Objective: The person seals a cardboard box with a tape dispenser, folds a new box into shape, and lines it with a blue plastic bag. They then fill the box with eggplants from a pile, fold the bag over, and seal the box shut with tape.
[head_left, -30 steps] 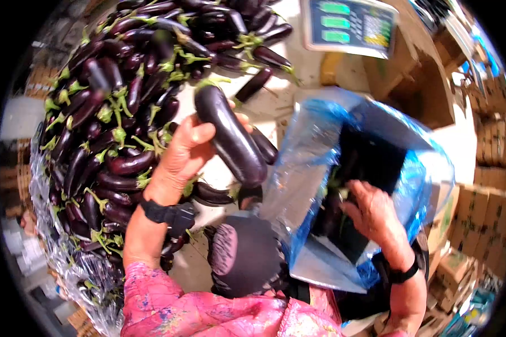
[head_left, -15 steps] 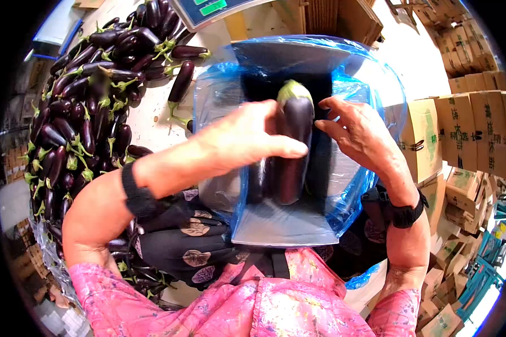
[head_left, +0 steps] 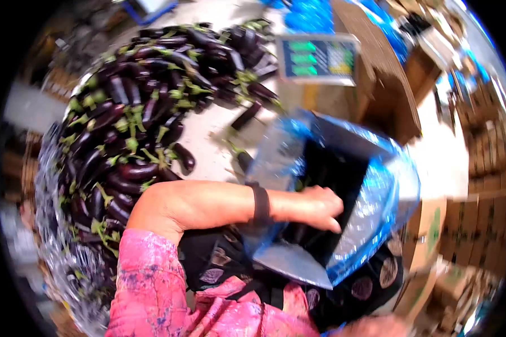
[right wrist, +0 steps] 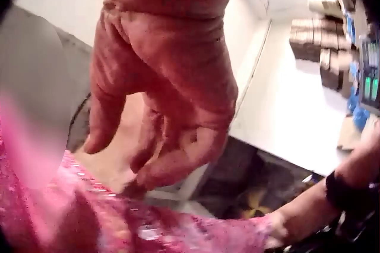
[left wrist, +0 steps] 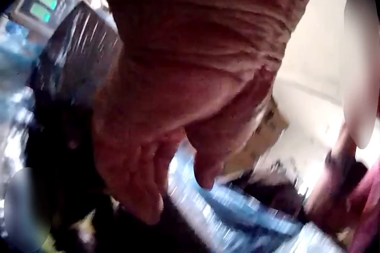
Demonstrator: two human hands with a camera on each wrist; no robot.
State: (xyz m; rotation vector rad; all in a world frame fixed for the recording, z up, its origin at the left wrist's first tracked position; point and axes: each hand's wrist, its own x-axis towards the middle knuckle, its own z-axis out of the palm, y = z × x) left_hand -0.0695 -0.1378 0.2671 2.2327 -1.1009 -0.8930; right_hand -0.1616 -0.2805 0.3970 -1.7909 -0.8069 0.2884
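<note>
The left hand (head_left: 319, 208) hangs over a box lined with blue plastic (head_left: 365, 216), fingers loosely bent and nothing seen between them. In the left wrist view that hand (left wrist: 160, 140) points down toward the dark inside of the box. Low at the frame's bottom edge, the right hand (head_left: 374, 326) is blurred, close to the body. The right wrist view has this hand (right wrist: 166, 99) beside the pink patterned clothing (right wrist: 160, 223), its fingers loosely curled around nothing. Eggplants inside the box are too dark to make out. A large pile of eggplants (head_left: 152, 95) lies left of the box.
Beyond the box stands a scale display (head_left: 317, 59) with green digits, next to an open cardboard carton (head_left: 385, 106). Stacked cartons (head_left: 478, 230) fill the right side. Clear plastic sheeting (head_left: 48, 191) edges the pile. A few loose eggplants (head_left: 245, 116) lie near the box.
The eggplant held by the left hand earlier is no longer in it. The right hand has moved from the box down toward the body. The head view has swung back toward the pile.
</note>
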